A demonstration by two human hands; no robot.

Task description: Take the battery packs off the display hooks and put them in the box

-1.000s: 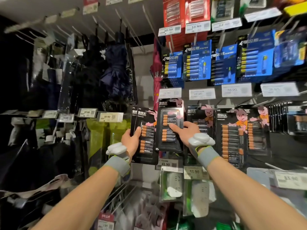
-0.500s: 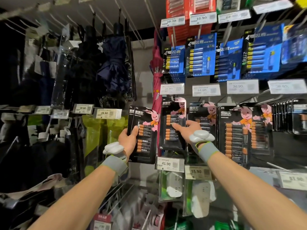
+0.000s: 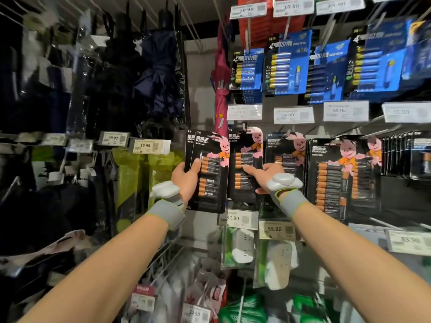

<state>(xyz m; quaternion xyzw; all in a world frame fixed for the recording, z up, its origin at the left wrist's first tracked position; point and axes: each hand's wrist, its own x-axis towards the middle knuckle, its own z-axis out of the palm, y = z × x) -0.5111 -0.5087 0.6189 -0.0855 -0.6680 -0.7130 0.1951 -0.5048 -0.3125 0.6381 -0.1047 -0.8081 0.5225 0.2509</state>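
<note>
Head view: umbrellas (image 3: 158,73) hang at left, blue packs (image 3: 286,66) above, price tags (image 3: 293,114) between the rows, and white power strips (image 3: 242,248) below. The left hand (image 3: 186,180) grips what looks like two black battery packs (image 3: 210,173) by their left edge, thumb on the front. Just beside them the right hand (image 3: 265,177) pinches another pack (image 3: 243,159), thumb across its face; whether it hangs or is free I cannot tell. More black packs (image 3: 335,176) hang to the right.
</note>
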